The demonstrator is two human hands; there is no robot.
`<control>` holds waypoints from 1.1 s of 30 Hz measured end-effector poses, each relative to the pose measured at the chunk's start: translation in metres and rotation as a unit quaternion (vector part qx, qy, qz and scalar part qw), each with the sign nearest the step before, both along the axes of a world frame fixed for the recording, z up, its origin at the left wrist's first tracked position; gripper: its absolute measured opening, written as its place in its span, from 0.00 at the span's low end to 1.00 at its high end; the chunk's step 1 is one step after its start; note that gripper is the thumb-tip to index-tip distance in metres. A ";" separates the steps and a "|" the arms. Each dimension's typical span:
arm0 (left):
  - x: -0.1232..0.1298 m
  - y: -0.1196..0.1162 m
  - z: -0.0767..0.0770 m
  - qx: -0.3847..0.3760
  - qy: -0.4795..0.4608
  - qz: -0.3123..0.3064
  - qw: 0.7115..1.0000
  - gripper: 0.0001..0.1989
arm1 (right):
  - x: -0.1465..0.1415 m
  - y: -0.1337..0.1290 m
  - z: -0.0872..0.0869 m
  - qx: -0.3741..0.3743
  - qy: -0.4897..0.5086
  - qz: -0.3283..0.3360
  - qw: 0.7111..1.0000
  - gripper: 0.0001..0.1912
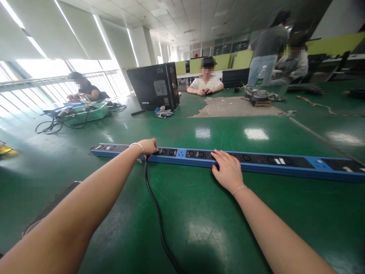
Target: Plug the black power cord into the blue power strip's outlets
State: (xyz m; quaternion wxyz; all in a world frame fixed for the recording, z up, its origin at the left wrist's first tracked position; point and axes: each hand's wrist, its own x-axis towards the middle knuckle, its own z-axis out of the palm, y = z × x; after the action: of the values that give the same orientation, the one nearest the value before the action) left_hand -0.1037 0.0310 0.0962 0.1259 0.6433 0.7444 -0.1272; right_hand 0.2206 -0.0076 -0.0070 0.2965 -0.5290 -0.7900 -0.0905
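A long blue power strip (196,163) with black socket panels lies across the green table in front of me. My left hand (148,146) is closed at its left part, over the sockets. A black power cable (155,201) comes out from under that hand and hangs toward me; its plug end is hidden by the fingers. My right hand (228,169) lies over the strip right of the middle, fingers stretched along the top and thumb at the near side. Black sockets (168,152) and a blue socket (181,153) show between the hands.
A green basket (88,114) with cables stands at the back left. Beyond the strip are a black computer case (154,85), gloves (164,112) and a bare patch (228,108) of table surface. Several people sit or stand farther back. A dark flat object (54,205) lies near my left arm.
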 end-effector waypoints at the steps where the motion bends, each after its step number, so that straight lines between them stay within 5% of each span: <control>1: 0.000 -0.001 -0.001 0.014 0.011 -0.005 1.000 0.18 | 0.000 0.000 0.000 0.000 0.000 0.000 1.000 0.21; 9: 0.001 -0.028 -0.022 0.135 0.053 0.017 0.989 0.16 | -0.001 -0.001 0.000 -0.002 0.010 -0.006 1.000 0.21; 14: 0.001 -0.029 -0.022 0.141 0.037 0.009 0.989 0.16 | -0.001 -0.001 0.002 -0.003 0.013 -0.002 1.000 0.21; 18: 0.000 -0.028 -0.014 0.136 0.012 0.003 0.991 0.15 | 0.000 -0.002 0.003 -0.006 0.008 0.003 1.000 0.21; 24: 0.010 -0.035 0.020 0.283 -0.107 0.090 0.949 0.17 | 0.000 -0.002 0.003 -0.013 0.006 0.003 1.000 0.21; 28: 0.037 -0.032 0.025 0.214 -0.173 0.030 0.961 0.16 | 0.000 -0.003 0.004 -0.013 0.008 0.000 1.000 0.21; 33: 0.076 -0.020 0.002 0.177 -0.142 -0.041 0.973 0.12 | 0.000 -0.003 0.004 -0.012 0.009 0.006 1.000 0.21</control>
State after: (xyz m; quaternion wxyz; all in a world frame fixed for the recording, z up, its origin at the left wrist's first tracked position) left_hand -0.0274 0.0105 0.0982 0.1097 0.6970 0.7024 0.0940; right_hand 0.2208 -0.0101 -0.0030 0.2977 -0.5283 -0.7917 -0.0743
